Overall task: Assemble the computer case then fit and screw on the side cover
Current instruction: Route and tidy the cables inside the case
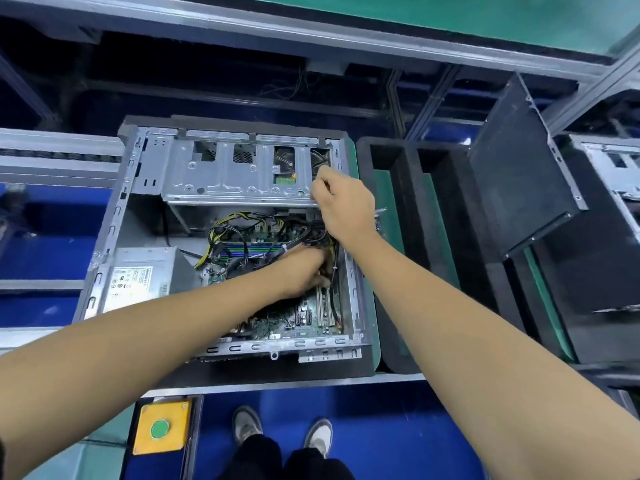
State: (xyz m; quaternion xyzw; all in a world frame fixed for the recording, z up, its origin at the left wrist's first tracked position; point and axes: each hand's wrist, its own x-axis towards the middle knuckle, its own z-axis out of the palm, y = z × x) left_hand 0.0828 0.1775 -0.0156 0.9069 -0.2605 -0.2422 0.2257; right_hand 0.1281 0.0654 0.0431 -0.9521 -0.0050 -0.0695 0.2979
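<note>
At the near edge of the bench a yellow button box [162, 427] with a green push-button is seen, the person's shoes [282, 434] below it on the blue floor. Just beyond, the computer case [114, 216] is laid on its side, open face up, on a dark foam tray [367, 367]. The left hand [308, 268] is pushed down among the black cables [311, 233] over the motherboard [294, 320], fingers curled under and largely hidden; what they hold cannot be told. Farther in, the right hand [341, 199] is raised at the right end of the drive cage [239, 168], fingertips drawn together as if pinching something small, though the item cannot be made out.

Inside the case are held the motherboard, a grey power supply [138, 275] at the left with yellow and black leads, and the metal drive cage across the far side.

The step in hand is judged to be internal assembly: cables dressed and the cage secured. The side cover [519, 168], apparently the dark panel stood tilted in the slotted foam rack [408, 188] to the right, is not yet fitted. Next, the wiring would need to be tucked below the rim so that the cover can be seated and screwed.
</note>
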